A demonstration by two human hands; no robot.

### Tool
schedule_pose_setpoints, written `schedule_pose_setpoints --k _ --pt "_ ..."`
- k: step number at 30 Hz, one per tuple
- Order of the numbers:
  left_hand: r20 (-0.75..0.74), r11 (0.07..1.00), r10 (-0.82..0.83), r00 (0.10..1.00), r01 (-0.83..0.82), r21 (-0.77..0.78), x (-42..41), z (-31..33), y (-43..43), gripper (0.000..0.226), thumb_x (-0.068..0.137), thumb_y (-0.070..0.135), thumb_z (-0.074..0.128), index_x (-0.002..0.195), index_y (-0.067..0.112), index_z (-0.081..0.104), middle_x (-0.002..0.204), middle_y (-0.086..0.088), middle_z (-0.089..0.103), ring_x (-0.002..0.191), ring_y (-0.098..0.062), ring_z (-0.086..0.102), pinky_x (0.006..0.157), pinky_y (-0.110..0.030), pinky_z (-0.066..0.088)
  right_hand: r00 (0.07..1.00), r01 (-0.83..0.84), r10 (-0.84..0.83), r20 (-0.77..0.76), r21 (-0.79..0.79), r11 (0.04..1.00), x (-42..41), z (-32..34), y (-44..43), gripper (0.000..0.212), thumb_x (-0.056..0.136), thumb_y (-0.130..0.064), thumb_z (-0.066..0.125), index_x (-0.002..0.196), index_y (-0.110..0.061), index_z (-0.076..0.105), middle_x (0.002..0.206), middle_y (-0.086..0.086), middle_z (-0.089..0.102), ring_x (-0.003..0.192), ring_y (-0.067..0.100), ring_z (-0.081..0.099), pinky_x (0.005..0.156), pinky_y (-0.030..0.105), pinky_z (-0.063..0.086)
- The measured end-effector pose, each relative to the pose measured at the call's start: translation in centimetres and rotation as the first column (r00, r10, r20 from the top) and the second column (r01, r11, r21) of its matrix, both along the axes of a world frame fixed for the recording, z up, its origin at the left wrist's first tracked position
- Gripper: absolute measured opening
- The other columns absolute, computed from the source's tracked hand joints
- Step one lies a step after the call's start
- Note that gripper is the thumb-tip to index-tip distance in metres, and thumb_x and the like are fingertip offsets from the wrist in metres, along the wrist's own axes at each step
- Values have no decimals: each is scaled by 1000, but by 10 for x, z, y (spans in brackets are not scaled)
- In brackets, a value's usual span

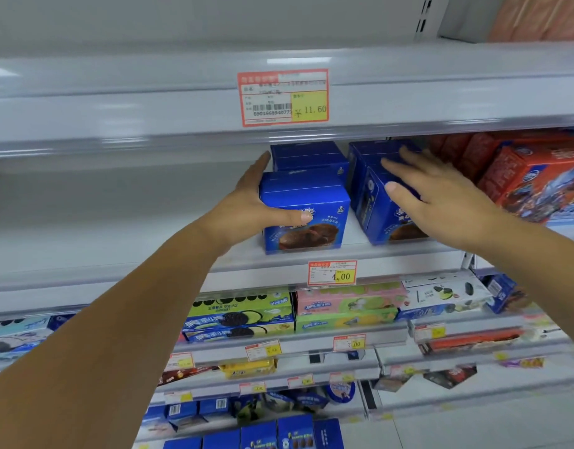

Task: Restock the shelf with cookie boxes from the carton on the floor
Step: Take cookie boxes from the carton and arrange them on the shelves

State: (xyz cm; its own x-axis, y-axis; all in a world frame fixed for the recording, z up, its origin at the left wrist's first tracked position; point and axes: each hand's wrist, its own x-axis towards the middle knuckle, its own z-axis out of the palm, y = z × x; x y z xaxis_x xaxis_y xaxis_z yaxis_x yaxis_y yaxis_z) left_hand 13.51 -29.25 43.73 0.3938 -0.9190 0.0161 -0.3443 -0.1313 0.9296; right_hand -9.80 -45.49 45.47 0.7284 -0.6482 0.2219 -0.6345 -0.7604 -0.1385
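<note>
Blue cookie box (306, 202) against left hand (246, 205), fingers straight, right hand (441, 196), fingers spread, half hiding neighbouring box (373, 209)

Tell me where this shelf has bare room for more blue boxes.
Bare shelf runs left of the front blue box, beyond the left hand. A narrow gap separates that box from the right blue stack under the right hand. Crowded rightward: red boxes stand beside the stack.

The cookie boxes (306, 202) are blue, the price tag (283, 97) red-and-yellow.
</note>
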Motion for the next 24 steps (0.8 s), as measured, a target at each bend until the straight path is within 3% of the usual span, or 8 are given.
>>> schedule_pose_setpoints --k 4,9,19,22,24 --pt "50 998 -44 998 42 48 -5 0 -12 113 69 27 88 155 39 15 141 17 43 122 -8 54 91 -16 48 998 -4 5 -60 7 1000 0 -1 4 56 100 -54 17 152 -34 20 161 -6 15 149 17 7 120 43 3" --pt "180 995 -52 982 36 91 -14 1 -23 115 66 39 89 156 33 17 152 11 35 132 -13 45 110 -30 41 996 13 -12 -83 9 1000 2 3 4 55 100 -51 19 152 -32 20 161 -6 16 149 18 9 119 40 7" --pt "247 998 -8 969 -6 56 -27 -1 -28 107 69 39 87 154 28 23 152 7 33 133 -13 43 111 -31 39 999 1 -2 -53 -17 1000 1 -1 -2 61 97 -60 16 151 -33 24 160 -3 21 148 19 12 120 40 10" --pt "246 999 16 969 -28 45 -28 -1 -27 111 66 40 89 154 31 20 153 9 32 133 -12 43 108 -26 39 999 7 0 49 -141 990 0 -8 2 71 90 -63 10 148 -29 35 156 0 32 147 22 15 119 45 6" --pt "204 999 7 979 -14 32 -28 0 -21 122 59 48 90 154 38 14 156 10 31 137 -12 41 111 -29 38 975 -9 55 216 -210 978 -3 -11 10 62 93 -53 22 139 -22 49 148 4 45 144 26 24 118 47 11"
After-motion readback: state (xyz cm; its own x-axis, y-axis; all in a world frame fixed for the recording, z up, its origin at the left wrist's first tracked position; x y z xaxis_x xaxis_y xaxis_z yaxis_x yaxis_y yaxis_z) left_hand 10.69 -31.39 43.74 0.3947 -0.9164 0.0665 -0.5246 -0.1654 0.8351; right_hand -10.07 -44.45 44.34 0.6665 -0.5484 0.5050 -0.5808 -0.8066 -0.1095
